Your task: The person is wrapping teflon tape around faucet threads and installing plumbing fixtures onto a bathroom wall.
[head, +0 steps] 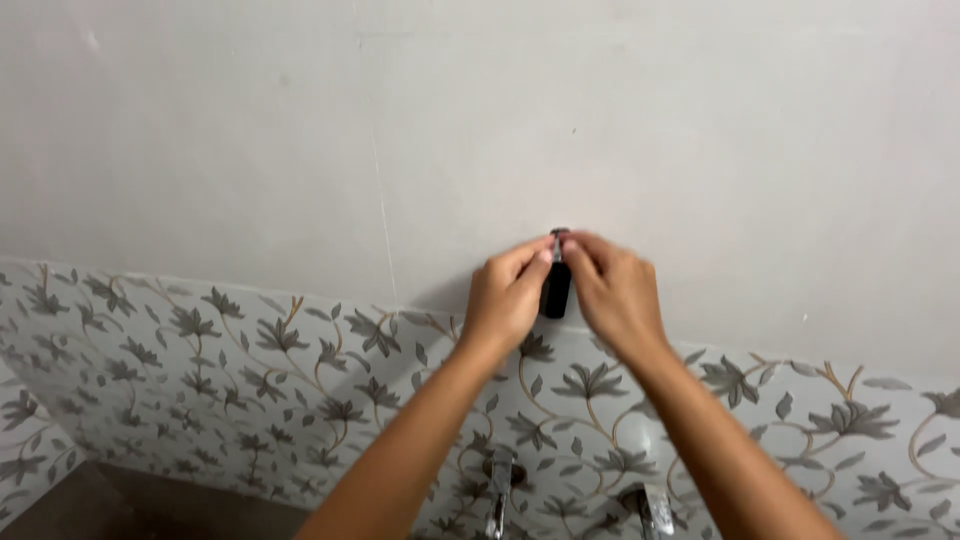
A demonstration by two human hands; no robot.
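A small black object [556,290] hangs against the plain grey wall, with a silvery top piece at its upper end. My left hand [505,295] and my right hand [612,290] are both raised to it, fingertips pinched together on that top piece. The black body shows between the two hands. What fixes it to the wall is hidden by my fingers.
Below the plain wall runs a band of grey tiles with a leaf pattern [250,370]. Two chrome taps [500,495] [652,508] stick out of the tiles under my arms. A dark surface [70,505] shows at the bottom left.
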